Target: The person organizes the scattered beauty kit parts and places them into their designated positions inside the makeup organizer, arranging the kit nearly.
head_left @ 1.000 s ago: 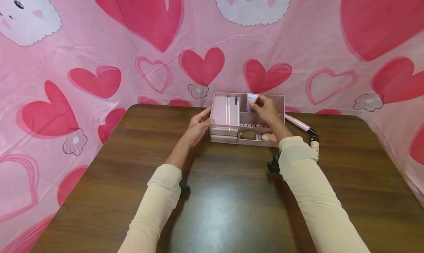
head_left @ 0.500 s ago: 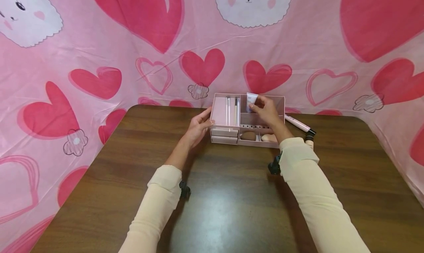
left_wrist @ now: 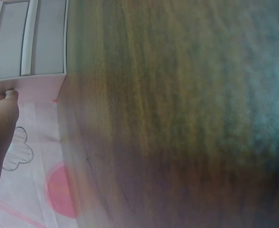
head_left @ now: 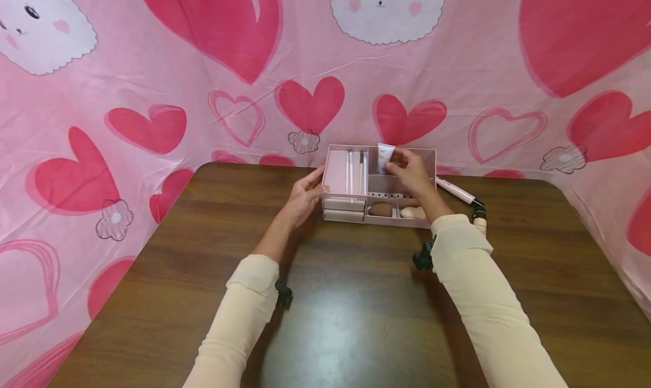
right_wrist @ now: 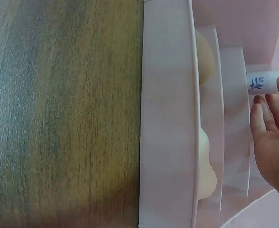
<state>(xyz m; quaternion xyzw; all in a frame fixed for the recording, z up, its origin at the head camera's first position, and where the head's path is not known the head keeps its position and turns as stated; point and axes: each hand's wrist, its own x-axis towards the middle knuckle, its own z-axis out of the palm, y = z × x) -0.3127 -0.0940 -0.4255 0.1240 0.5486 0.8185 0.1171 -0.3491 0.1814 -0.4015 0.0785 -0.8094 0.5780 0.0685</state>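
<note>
A pink makeup organizer (head_left: 346, 197) stands at the back of the table. Along its left side lies my left hand (head_left: 300, 200), fingers stretched out against the wall and thumb at the front corner. In the left wrist view the fingertips (left_wrist: 12, 95) touch that pink side. With thumb and fingers my right hand (head_left: 411, 172) pinches a small white squeeze tube (head_left: 385, 156), upright in the back compartment. Blue leaf print shows on the tube (right_wrist: 262, 83) in the right wrist view. I cannot tell whether its lower end touches the compartment floor.
Slim brushes (head_left: 350, 170) lie on the organizer's left top. A brown makeup sponge (head_left: 380, 209) and a pale sponge (head_left: 412, 212) sit in front compartments. Right of the organizer lie a pink tube (head_left: 456, 190) and a black-capped bottle (head_left: 480, 217), partly behind the sleeve.
Both hands keep almost the same places. The white tube's printed leaf mark shows a little more below the right thumb now.
</note>
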